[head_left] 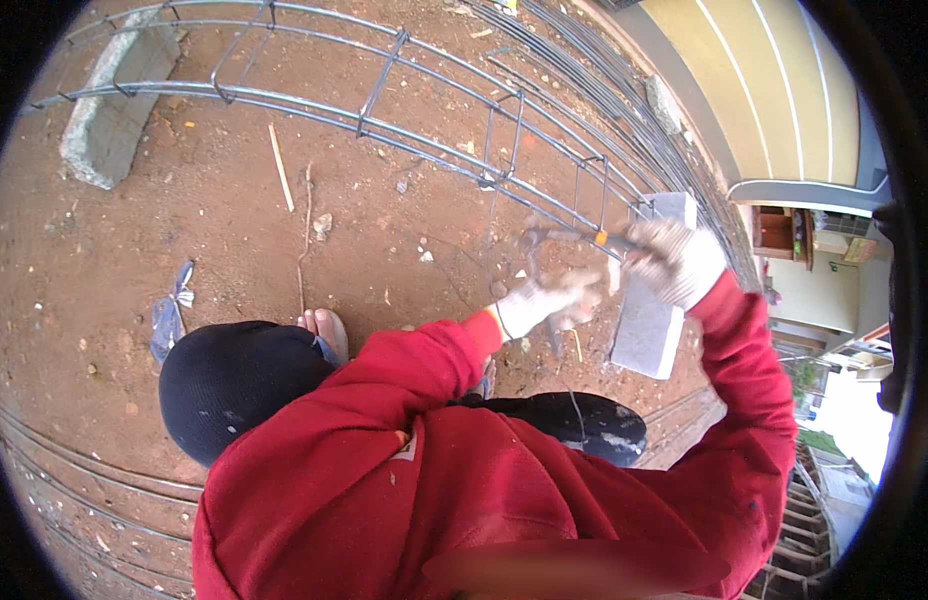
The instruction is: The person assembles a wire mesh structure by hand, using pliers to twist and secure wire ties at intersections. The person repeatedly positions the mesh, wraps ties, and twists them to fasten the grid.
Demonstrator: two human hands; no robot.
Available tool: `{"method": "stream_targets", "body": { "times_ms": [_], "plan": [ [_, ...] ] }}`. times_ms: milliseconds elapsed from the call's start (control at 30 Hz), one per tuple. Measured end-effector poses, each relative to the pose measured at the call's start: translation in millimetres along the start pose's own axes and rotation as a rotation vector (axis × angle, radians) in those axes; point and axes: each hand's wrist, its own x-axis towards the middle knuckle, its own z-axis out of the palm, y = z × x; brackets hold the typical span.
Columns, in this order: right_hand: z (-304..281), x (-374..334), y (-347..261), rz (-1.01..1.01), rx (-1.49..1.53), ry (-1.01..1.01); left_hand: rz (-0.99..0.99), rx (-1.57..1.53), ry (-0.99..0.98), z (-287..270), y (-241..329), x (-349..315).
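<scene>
My right hand point(679, 265), in a pale knitted glove, is closed around the end of a dark tool point(569, 236) with an orange band. Its blurred far end looks like a hammer head, but I cannot be sure. My left hand point(544, 303), also gloved, is just left of and nearer than the tool, its fingers smeared by motion. A blurred grey strip point(555, 338) shows below it; I cannot tell whether the hand holds it. Beyond both hands runs a long steel rebar cage point(362, 122) with square stirrups, its right end near my right hand.
The cage passes over a rough concrete block point(114, 125) at far left and a pale block point(646, 325) at right. Loose rebars point(584, 60) lie behind it. Reddish dirt holds a wood strip point(281, 168) and a knotted plastic bag point(169, 322). More bars point(94, 465) lie lower left.
</scene>
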Motion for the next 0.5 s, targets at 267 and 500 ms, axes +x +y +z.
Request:
{"method": "stream_targets", "body": {
  "times_ms": [267,500],
  "plan": [
    [-81.6,120.6,-14.8,-0.037,-0.342,-0.254,0.279,-0.145,0.018,34.7,76.9,60.4],
    [-81.0,172.6,-22.7,-0.064,-0.56,-0.512,0.265,-0.385,0.079,51.1,78.2,64.4]
  ]
}}
